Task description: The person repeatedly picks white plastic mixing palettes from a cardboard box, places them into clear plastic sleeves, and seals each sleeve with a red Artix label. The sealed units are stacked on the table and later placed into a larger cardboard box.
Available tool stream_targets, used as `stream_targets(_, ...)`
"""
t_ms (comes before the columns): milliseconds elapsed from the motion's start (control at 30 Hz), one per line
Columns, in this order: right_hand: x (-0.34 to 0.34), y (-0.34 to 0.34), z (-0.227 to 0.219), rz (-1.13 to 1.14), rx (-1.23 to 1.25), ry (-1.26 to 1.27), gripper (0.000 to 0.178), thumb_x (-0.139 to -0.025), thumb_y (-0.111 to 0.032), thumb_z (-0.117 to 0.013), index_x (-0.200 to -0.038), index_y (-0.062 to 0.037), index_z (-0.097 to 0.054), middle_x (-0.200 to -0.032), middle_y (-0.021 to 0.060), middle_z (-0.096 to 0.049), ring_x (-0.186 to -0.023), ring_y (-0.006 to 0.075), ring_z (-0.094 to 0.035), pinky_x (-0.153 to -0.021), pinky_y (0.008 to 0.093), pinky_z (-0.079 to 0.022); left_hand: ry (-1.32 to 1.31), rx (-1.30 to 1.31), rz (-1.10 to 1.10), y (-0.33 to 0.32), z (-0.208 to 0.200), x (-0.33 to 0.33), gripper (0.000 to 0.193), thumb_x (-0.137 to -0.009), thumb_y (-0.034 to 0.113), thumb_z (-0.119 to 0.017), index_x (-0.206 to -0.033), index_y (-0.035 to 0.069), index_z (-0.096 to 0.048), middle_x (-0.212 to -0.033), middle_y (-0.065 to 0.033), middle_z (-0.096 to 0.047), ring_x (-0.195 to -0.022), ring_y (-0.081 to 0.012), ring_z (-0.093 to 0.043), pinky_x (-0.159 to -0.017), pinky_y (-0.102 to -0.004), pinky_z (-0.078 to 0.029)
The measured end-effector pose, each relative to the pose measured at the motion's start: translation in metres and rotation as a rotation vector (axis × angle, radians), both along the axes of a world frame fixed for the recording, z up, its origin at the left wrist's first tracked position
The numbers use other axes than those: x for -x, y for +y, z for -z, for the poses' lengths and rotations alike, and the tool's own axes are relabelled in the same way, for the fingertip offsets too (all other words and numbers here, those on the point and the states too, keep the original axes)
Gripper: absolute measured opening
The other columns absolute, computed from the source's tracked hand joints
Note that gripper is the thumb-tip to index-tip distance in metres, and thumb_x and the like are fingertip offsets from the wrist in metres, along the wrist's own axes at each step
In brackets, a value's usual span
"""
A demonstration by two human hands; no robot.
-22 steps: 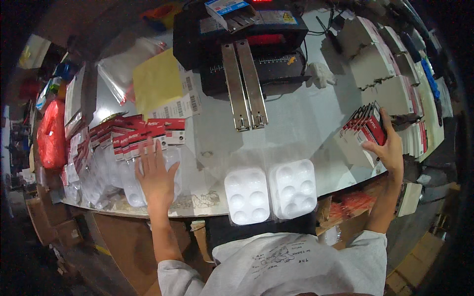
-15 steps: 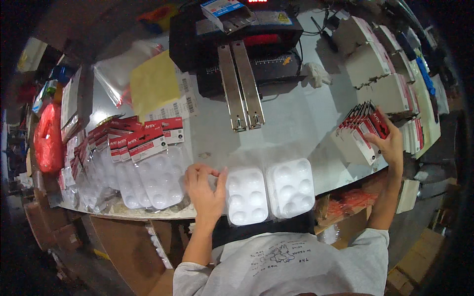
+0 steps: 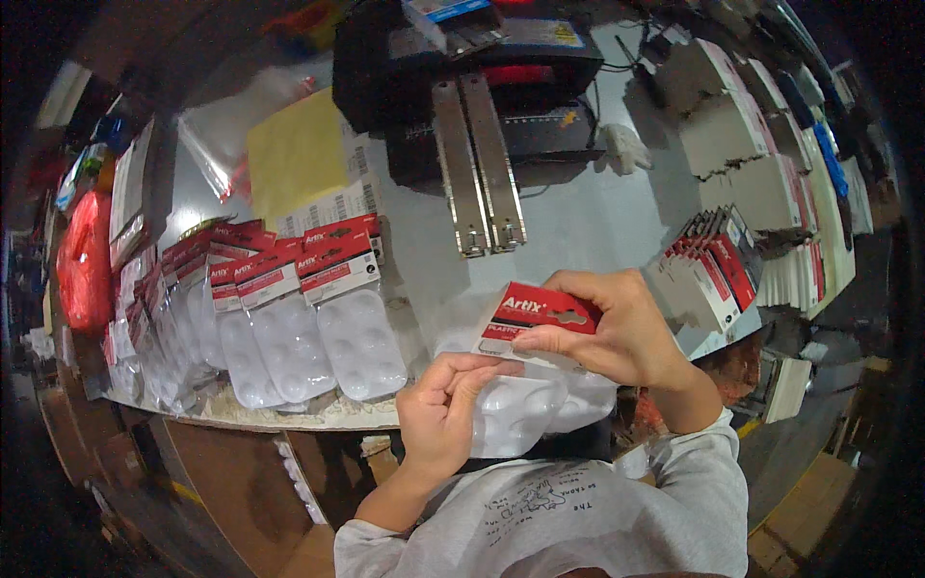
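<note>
In front of my body, my right hand grips a folded red and white header card between thumb and fingers. My left hand pinches at the card's lower edge, where it meets the top of a clear bag holding a white plastic paint palette with round wells. The bag's upper edge is hidden by the card and fingers. Just right of it, a second white palette lies partly under my right hand. On the right, a fanned stack of similar header cards stands at the table's edge.
Left of my hands lie several bagged palettes with red header cards. A black machine with two metal rails stands at the back. Yellow paper and clear bags lie back left, a red bag far left, card stacks at right.
My right hand has come from the card stack on the right to the middle with one header card. My left hand has moved right and closed at the palette's bag, which is now tilted up.
</note>
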State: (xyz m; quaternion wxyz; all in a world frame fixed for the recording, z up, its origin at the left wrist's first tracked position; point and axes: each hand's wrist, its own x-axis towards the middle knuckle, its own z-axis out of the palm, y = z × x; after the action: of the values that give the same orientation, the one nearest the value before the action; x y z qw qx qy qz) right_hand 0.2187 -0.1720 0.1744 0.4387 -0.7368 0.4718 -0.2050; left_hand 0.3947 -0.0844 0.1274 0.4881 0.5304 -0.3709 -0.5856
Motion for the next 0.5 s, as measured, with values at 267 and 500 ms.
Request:
stream_targets(267, -0.005, -0.007, 0.011, -0.096, -0.038, 0.055, 0.028, -0.068, -0.023, -0.077, -0.079, -0.0007, -0.064, -0.06, 0.007, -0.059, -0.051, 0.0086, -0.048, -0.049, 0.0239, -0.04, -0.354, 0.061, -0.042, -0.001, 0.015, -0.005, 0.011, -0.086, 0.01, -0.061, -0.083, 0.0, -0.062, -0.057, 0.0026, -0.055, -0.052, -0.002, -0.041, -0.047, -0.0184, -0.034)
stream_targets(500, 0.02, -0.009, 0.032, 0.095, -0.27, -0.008, 0.025, -0.07, -0.019, -0.075, -0.081, 0.0016, -0.067, -0.072, 0.0064, -0.065, -0.061, 0.0098, -0.058, -0.056, 0.0226, -0.046, -0.272, 0.052, -0.321, -0.009, 0.022, -0.011, 0.019, -0.088, 0.014, -0.058, -0.085, -0.004, -0.063, -0.069, 0.0006, -0.058, -0.062, -0.0044, -0.045, -0.055, -0.0191, -0.036)
